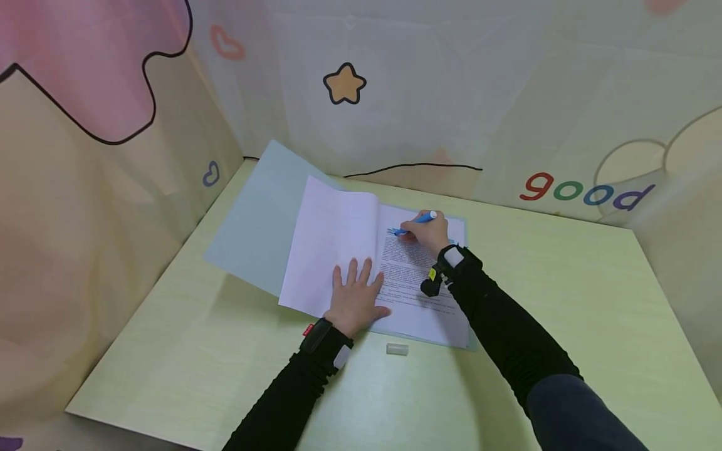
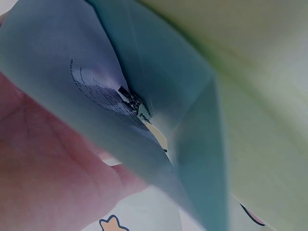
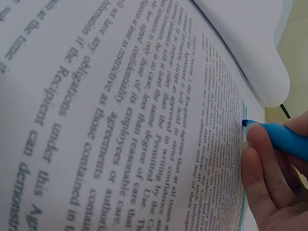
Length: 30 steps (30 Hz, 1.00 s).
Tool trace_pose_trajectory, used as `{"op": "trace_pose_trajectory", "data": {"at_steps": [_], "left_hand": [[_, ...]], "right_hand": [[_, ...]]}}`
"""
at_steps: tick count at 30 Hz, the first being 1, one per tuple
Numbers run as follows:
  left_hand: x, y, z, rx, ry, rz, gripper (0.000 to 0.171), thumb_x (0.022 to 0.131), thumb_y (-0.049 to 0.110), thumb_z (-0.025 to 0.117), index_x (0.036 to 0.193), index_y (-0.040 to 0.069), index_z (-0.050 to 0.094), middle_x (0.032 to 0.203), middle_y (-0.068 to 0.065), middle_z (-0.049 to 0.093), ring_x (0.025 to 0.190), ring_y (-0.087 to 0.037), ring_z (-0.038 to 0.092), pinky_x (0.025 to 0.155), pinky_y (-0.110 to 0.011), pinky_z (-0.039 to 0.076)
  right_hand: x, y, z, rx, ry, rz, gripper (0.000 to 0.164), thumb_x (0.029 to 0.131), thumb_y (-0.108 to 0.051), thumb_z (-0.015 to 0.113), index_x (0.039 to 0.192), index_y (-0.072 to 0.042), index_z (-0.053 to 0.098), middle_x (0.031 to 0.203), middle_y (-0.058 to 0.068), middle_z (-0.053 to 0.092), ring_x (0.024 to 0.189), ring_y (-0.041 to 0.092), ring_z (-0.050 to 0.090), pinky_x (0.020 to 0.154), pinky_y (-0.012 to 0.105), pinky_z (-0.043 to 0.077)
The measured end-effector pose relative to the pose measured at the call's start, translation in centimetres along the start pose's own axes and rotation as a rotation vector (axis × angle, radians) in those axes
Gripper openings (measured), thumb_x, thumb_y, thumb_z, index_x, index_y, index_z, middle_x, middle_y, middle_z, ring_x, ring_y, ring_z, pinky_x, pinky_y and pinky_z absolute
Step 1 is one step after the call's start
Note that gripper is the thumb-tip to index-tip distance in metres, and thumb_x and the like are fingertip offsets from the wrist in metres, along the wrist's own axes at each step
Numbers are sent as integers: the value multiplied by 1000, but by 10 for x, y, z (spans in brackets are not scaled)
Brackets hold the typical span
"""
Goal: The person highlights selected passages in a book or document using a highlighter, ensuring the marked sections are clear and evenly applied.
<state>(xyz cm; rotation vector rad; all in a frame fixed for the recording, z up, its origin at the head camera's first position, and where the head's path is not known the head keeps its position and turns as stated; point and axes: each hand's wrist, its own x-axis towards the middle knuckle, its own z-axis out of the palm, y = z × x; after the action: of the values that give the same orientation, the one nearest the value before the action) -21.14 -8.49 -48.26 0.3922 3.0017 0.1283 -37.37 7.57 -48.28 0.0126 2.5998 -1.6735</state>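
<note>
Clearly two hands [image 1: 354,305] [image 1: 432,234], one gripped blue marker [image 3: 283,136], perhaps one cap [image 1: 397,349]

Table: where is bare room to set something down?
Free: table right of the right sleeve; left of the left sleeve, nearer than the blue cover. Crowded: the middle, with pages, left hand, right hand, marker, small grey piece.

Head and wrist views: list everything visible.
table: one, pale yellow, underneath
folder: one, light blue, on table
printed page: one, white, folder's right
turned page: one, white, folder's left
lines: several, blue, printed page's top
marker: one, blue, in right hand
small block: one, grey, near folder
backdrop: one, multicoloured, behind table
wristbands: two, black, left and right
sleeves: two, dark, left and right
left hand: one, on turned page
right hand: one, holding marker
</note>
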Motion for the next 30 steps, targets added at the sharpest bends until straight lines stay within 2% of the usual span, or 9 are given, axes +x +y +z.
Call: {"op": "trace_pose_trajectory", "data": {"at_steps": [4, 10, 14, 22, 30], "left_hand": [[0, 0, 1, 3, -8, -4, 74, 82, 58, 54, 144, 20, 36, 155, -13, 24, 138, -38, 13, 110, -63, 15], [1, 0, 1, 0, 9, 0, 74, 81, 57, 56, 142, 20, 38, 154, -14, 26, 137, -39, 16, 109, -63, 16], [0, 0, 0, 1, 14, 2, 73, 82, 57, 56, 142, 19, 39, 154, -14, 26, 137, -39, 16, 109, -63, 17], [1, 1, 0, 0, 4, 1, 74, 82, 57, 55, 143, 20, 38, 154, -14, 25, 138, -38, 15, 109, -63, 16], [0, 1, 0, -4, -9, -5, 74, 82, 58, 55, 143, 20, 37, 155, -14, 24, 138, -38, 14, 110, -63, 15]], "right_hand": [[0, 0, 0, 3, 3, 6, 20, 77, -15, 71, 72, 0, 59, 82, 24, 74, 67, 26, 70, 79, 45, 57], [1, 0, 0, -17, 18, 26, 21, 77, -16, 71, 70, -2, 58, 79, 22, 74, 67, 25, 70, 93, 49, 49], [1, -1, -1, -27, 21, 28, 20, 77, -16, 71, 71, -2, 58, 79, 22, 74, 67, 25, 70, 95, 50, 47], [2, 3, -5, -9, 17, 14, 20, 77, -15, 71, 72, -1, 58, 79, 22, 74, 67, 27, 70, 84, 46, 55], [3, 6, -8, -10, 5, 36, 20, 78, -16, 71, 74, -1, 58, 82, 21, 75, 67, 24, 70, 79, 43, 57]]}}
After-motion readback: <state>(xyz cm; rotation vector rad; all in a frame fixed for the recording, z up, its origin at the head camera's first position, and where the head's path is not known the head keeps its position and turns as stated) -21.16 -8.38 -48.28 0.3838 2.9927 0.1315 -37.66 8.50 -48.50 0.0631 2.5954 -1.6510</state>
